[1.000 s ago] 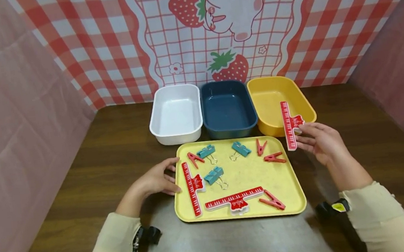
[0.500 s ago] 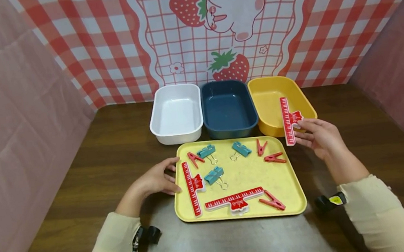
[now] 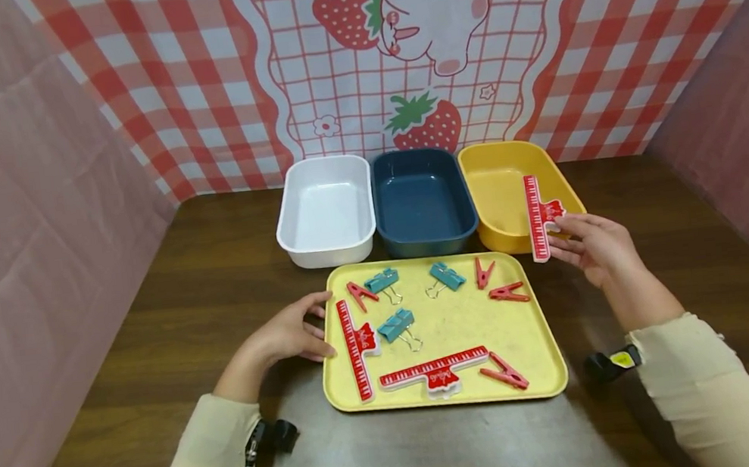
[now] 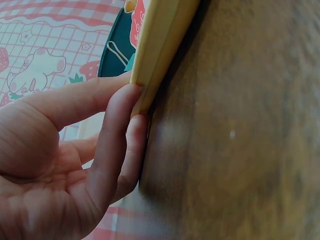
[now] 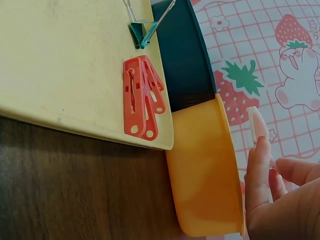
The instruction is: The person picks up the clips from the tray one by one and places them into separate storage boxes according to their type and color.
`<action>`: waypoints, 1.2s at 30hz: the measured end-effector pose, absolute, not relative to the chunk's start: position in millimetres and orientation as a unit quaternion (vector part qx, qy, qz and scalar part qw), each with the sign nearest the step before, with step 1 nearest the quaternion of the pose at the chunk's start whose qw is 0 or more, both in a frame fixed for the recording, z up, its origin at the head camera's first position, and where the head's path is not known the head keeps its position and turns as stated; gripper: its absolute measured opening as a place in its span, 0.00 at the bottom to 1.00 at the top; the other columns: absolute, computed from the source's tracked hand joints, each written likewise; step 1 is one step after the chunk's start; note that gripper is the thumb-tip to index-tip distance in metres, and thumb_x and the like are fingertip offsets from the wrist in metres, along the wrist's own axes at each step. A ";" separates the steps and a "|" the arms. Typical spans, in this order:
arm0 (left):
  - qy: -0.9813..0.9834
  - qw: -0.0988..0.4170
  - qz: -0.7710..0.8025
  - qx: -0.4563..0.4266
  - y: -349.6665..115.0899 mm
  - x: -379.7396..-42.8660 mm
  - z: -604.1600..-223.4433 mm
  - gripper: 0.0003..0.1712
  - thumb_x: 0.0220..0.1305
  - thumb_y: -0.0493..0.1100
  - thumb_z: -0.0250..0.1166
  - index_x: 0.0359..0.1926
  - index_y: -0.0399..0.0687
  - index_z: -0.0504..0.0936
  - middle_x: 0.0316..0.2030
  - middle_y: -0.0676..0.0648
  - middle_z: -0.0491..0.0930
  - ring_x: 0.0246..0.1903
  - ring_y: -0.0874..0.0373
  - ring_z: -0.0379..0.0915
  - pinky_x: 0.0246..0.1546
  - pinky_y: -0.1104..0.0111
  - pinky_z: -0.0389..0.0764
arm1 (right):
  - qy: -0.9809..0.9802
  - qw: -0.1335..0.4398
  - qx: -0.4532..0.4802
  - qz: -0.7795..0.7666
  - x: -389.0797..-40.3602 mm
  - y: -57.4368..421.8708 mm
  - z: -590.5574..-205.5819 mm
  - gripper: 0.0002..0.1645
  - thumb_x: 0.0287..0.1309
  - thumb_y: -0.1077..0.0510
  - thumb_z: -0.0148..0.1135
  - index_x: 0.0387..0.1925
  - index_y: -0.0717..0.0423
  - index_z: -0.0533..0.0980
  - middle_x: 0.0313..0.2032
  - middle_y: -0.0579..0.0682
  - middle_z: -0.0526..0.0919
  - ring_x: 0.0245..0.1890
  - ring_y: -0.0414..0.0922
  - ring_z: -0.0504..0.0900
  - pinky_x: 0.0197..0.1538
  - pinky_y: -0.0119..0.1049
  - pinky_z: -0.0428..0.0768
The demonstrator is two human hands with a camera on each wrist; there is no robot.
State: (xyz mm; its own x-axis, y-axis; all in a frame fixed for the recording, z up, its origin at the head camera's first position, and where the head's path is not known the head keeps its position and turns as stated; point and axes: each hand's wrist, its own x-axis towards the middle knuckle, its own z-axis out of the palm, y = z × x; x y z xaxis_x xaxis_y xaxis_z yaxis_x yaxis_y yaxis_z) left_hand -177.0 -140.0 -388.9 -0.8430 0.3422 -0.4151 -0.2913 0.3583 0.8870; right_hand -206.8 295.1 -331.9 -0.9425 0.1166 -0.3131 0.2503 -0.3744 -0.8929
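My right hand (image 3: 605, 247) pinches a red T-shaped clip with a piano-key pattern (image 3: 536, 218), its long bar upright over the near right part of the yellow bin (image 3: 484, 233). In the right wrist view the clip (image 5: 258, 124) shows its pale edge at my fingertips. My left hand (image 3: 292, 332) holds the left rim of the pale yellow tray (image 3: 494, 327), fingertips against the edge in the left wrist view. Two more piano-key clips, one by the left rim (image 3: 354, 353) and one along the front (image 3: 430, 367), lie on the tray.
Also on the tray are several red clothes pegs (image 3: 505, 372) and teal binder clips (image 3: 396, 325). Behind it stand a white bin (image 3: 329, 257) and a dark blue bin (image 3: 429, 245), side by side with the yellow one. A checked cloth (image 3: 209, 91) hangs behind them.
My right hand has carried the piano-key clip slightly away from me, farther over the yellow bin. My left hand and the tray have stayed in place.
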 end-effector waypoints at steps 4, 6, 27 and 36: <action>0.775 0.278 0.567 0.019 -141.2 -176.5 -388.9 0.52 0.44 0.19 0.67 0.69 0.42 0.54 0.54 0.35 0.58 0.40 0.48 0.73 0.31 0.61 0.84 | 0.551 0.040 0.162 -0.818 -209.6 293.4 -331.4 0.05 0.57 0.60 0.62 0.34 0.57 0.75 0.28 0.50 0.81 0.26 0.45 0.83 0.31 0.38 0.85; 0.775 0.277 0.568 0.019 -141.9 -176.2 -388.7 0.52 0.44 0.19 0.67 0.69 0.42 0.54 0.54 0.35 0.58 0.40 0.48 0.73 0.31 0.61 0.84 | 0.549 0.039 0.161 -0.819 -211.1 291.3 -331.0 0.04 0.57 0.60 0.62 0.33 0.57 0.75 0.28 0.50 0.81 0.25 0.45 0.83 0.31 0.38 0.84; 0.776 0.276 0.566 0.025 -141.6 -175.7 -389.1 0.51 0.45 0.20 0.68 0.69 0.41 0.54 0.53 0.35 0.58 0.40 0.49 0.74 0.31 0.61 0.84 | 0.542 0.023 0.188 -0.819 -226.0 286.4 -326.8 0.10 0.55 0.60 0.64 0.37 0.58 0.73 0.28 0.51 0.81 0.24 0.46 0.83 0.32 0.38 0.84; 0.773 0.279 0.568 0.028 -140.6 -176.3 -389.5 0.52 0.44 0.20 0.68 0.69 0.41 0.53 0.54 0.35 0.58 0.40 0.48 0.74 0.32 0.61 0.84 | 0.550 0.010 0.195 -0.812 -231.7 289.8 -330.7 0.06 0.57 0.60 0.62 0.35 0.57 0.74 0.27 0.50 0.80 0.23 0.45 0.83 0.31 0.37 0.84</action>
